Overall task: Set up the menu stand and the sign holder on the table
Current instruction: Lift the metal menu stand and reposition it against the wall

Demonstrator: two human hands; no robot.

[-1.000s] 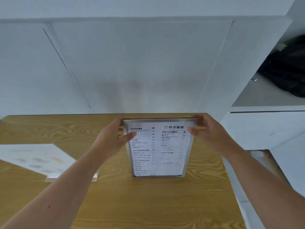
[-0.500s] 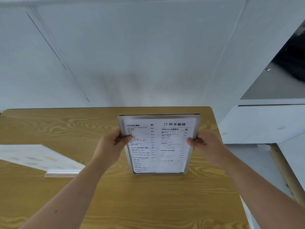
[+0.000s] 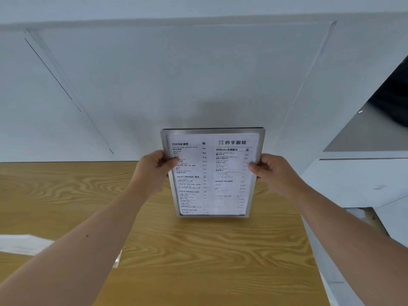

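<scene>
I observe the menu stand held upright, facing me, over the far right part of the wooden table. It is a silver-framed panel with a printed menu sheet inside; headings reading COFFEE, SPECIAL, FRUIT DRINKS and COLD DRINKS are legible, the smaller print is blurred. Whether its lower edge rests on the tabletop or sits just above it, I cannot tell.

My left hand is closed around the frame's left edge at about mid-height, thumb across the front of the sheet, fingers hidden behind. My right hand is closed around the right edge at the same height, thumb on the front, fingers curled behind. Both forearms reach in from the bottom corners.

The frame's upper half stands against the white wall behind the table. A white printed sheet lies flat at the table's left edge, well apart from the stand; its print is too blurred to read. To the right of the table is a white cabinet, with a dark object on a grey shelf above it, not identifiable.
</scene>
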